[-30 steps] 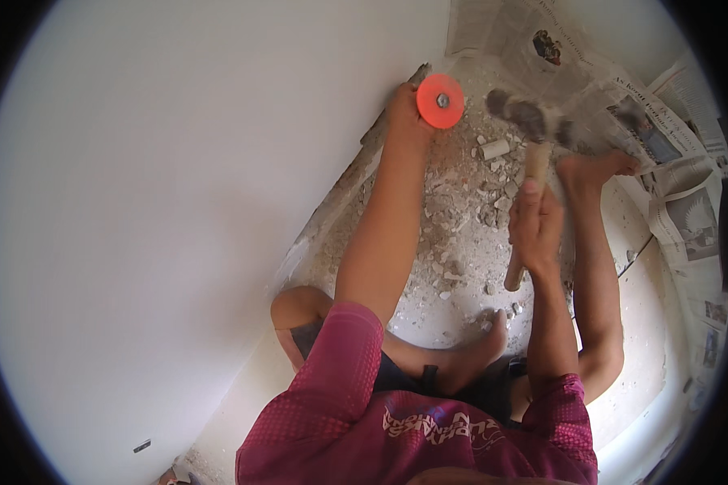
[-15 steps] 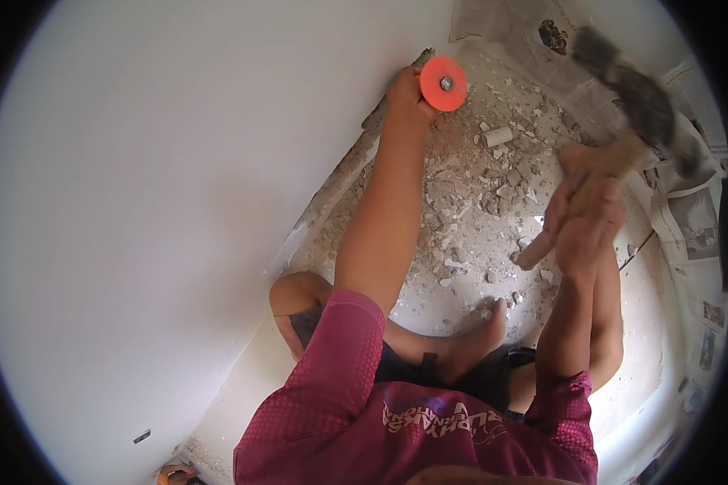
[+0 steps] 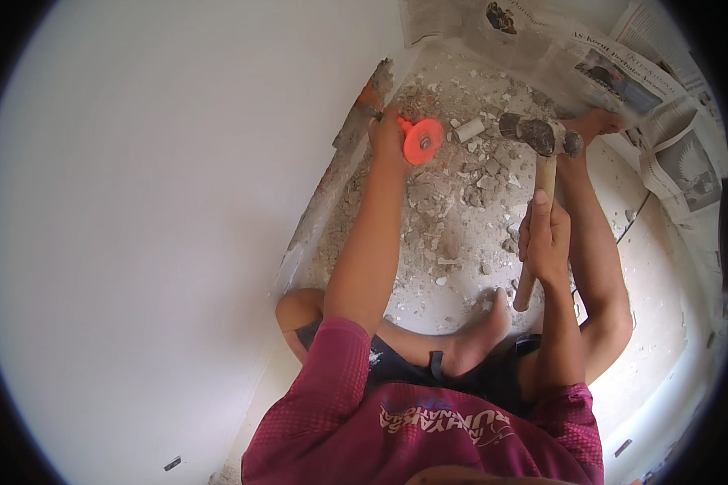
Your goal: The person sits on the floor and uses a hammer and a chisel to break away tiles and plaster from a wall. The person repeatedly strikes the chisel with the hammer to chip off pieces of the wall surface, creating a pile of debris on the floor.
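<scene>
My left hand (image 3: 387,139) is closed around a chisel with a round orange hand guard (image 3: 423,142). The dark end of its blade points into a broken strip (image 3: 370,101) along the foot of the white wall, exposing rough grey and reddish material. In my right hand (image 3: 547,241) is a hammer (image 3: 545,175), gripped midway along its wooden handle. Its dusty metal head is to the right of the orange guard and apart from it. Where exactly the blade tip meets the wall is hard to make out.
Rubble (image 3: 453,190) and plaster flakes cover the floor between my legs, with a short pale cylinder (image 3: 468,129) among them. Newspaper sheets (image 3: 615,73) line the far and right sides. My bare feet frame the debris, and the white wall (image 3: 154,202) rises at left.
The hammer has come down and leftward from a blurred, raised position at the upper right. My left hand and the chisel sit lower in view, and the whole view has shifted somewhat.
</scene>
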A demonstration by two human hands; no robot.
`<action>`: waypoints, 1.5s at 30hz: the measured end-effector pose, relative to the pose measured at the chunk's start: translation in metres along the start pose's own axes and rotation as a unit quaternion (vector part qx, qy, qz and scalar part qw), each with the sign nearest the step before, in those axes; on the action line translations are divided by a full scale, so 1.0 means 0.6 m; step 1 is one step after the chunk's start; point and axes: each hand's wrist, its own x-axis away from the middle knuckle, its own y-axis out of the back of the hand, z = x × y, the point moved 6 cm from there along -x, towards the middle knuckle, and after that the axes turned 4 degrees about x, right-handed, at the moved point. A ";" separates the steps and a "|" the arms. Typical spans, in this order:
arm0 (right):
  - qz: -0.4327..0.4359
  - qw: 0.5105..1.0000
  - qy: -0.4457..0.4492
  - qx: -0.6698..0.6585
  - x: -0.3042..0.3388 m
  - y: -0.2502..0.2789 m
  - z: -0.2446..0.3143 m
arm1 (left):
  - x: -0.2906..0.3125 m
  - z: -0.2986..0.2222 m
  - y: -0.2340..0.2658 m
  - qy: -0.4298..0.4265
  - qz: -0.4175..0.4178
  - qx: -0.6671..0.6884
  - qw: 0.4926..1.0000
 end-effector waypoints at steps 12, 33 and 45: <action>-0.023 0.996 -0.009 -0.091 -0.019 0.039 0.014 | -0.038 0.002 -0.050 -0.041 -0.036 0.014 0.998; -0.102 0.941 0.068 -0.317 -0.021 -0.008 0.075 | 0.033 0.028 -0.076 -0.070 -0.050 -0.038 0.996; -0.222 0.827 -0.055 -0.513 -0.008 0.030 -0.133 | -0.016 0.031 -0.045 -0.050 -0.082 -0.039 0.995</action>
